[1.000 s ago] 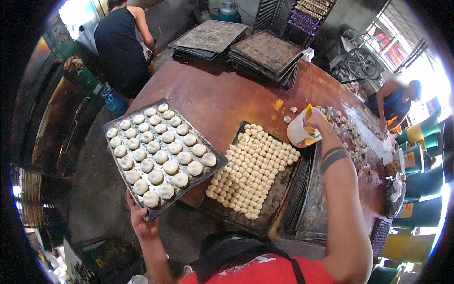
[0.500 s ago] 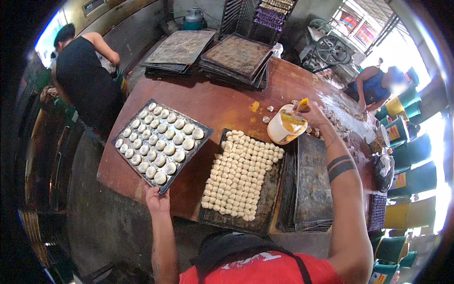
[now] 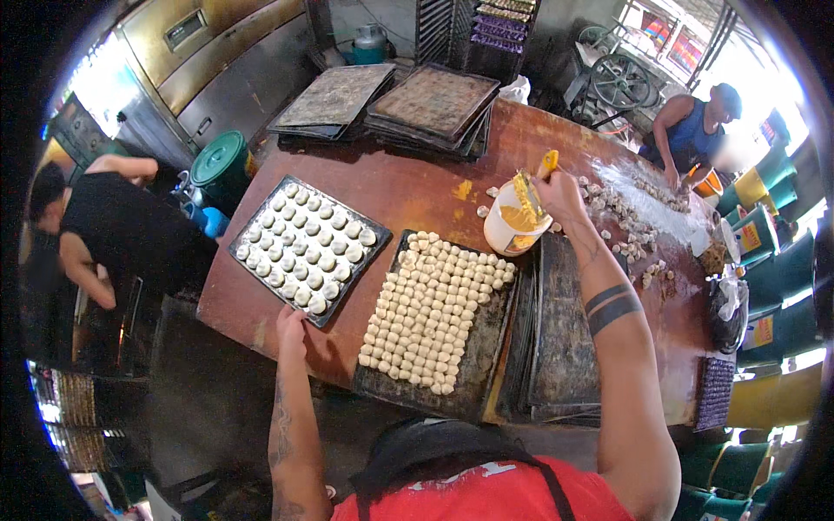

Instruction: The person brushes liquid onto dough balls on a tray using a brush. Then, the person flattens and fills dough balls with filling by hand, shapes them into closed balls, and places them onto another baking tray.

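Left hand (image 3: pixel 293 332) and right hand (image 3: pixel 558 193) reach over a worn, reddish-brown table (image 3: pixel 347 181). Beside a blackened baking sheet (image 3: pixel 479 356), the left grips the near edge of a metal tray (image 3: pixel 354 279); above a round white plastic tub (image 3: pixel 506 233), the right clasps a yellow-handled tool (image 3: pixel 548 163) caked with thick yellow paste (image 3: pixel 525 198). Smooth, flattened dough rounds (image 3: pixel 301 271) line the tray; plumper dough balls (image 3: pixel 421 313) crowd the sheet.

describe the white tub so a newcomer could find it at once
On the big reddish-brown table, find the dark metal tray crowded with small pale dough balls. By that tray's far right corner is a round white plastic tub. Unlike the flat trays nearby, it is deep and holds yellow paste.
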Demonstrator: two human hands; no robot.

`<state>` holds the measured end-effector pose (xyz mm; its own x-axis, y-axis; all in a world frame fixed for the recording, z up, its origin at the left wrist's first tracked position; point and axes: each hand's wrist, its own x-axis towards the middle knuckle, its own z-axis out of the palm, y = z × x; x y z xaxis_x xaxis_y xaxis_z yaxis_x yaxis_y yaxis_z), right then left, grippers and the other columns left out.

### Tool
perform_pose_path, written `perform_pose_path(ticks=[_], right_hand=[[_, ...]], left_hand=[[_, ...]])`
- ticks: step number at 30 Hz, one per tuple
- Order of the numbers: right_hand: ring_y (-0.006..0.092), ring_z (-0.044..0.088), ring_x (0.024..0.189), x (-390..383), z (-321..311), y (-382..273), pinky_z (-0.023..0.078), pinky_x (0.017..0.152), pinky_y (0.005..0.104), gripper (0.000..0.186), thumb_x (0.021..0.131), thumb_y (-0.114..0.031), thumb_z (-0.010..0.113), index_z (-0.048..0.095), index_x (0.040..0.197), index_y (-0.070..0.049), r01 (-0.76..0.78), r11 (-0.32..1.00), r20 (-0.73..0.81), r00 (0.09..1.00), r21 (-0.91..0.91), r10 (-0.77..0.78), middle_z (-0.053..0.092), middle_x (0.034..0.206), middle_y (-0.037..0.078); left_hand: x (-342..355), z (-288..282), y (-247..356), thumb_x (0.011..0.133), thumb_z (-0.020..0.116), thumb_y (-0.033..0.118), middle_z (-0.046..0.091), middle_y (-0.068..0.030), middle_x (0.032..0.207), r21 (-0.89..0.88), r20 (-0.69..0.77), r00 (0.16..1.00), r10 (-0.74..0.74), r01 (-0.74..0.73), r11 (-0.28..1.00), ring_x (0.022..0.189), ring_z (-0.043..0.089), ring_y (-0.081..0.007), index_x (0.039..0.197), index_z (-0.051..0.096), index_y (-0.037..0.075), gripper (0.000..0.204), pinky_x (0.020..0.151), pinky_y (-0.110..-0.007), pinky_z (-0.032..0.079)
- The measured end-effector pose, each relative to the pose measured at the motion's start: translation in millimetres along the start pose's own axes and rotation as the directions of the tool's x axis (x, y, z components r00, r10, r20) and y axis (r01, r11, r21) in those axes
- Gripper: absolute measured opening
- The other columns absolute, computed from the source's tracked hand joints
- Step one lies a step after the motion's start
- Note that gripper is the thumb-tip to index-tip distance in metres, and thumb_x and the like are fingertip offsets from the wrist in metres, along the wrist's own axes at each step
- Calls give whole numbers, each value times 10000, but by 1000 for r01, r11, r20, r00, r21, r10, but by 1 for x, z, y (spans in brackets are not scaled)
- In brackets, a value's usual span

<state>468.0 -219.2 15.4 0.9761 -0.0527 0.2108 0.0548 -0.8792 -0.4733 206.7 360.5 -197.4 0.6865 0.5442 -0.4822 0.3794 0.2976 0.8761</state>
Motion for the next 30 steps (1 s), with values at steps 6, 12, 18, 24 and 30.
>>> perform_pose_path(ticks=[6,12,18,24,30], right_hand=[[494,699,862,-7,-6,-31,557,749,549,400,957,-356,664,685,1019,39,175,984,139,975,6,-175,707,880,313],[477,700,844,-24,-32,2,566,740,532,330,976,-318,654,642,1063,0,305,925,111,935,224,-336,706,868,284],[402,731,810,-3,1,14,557,701,486,369,963,-337,665,676,1000,30,318,941,32,946,117,-324,717,853,279],[297,746,790,11,73,78,574,723,457,368,892,-338,743,699,1001,11,59,979,-105,994,193,-40,746,832,187],[192,694,727,-20,102,32,568,655,378,225,920,-219,777,724,1002,-16,35,810,6,999,586,-48,748,872,88]], left_hand=[[-58,-73,-19,921,689,90,639,-38,1185,-328,81,997,18,10,945,954,615,-132,1464,516,46,571,775,-278,500],[-187,-64,-51,948,654,126,639,-31,1229,72,-121,992,-27,36,997,1030,609,-146,1433,560,24,504,869,-314,498],[-240,-127,-169,893,637,103,677,-117,1272,413,-290,957,26,101,905,1037,657,-252,1353,615,-18,476,915,-376,529],[-265,-208,-303,920,593,320,715,-213,941,822,72,994,77,-103,561,831,687,-358,996,722,12,343,763,-503,543],[-312,-224,-318,884,630,227,644,-132,692,988,137,956,-258,-151,-33,656,664,-334,793,705,38,223,607,-509,538]])
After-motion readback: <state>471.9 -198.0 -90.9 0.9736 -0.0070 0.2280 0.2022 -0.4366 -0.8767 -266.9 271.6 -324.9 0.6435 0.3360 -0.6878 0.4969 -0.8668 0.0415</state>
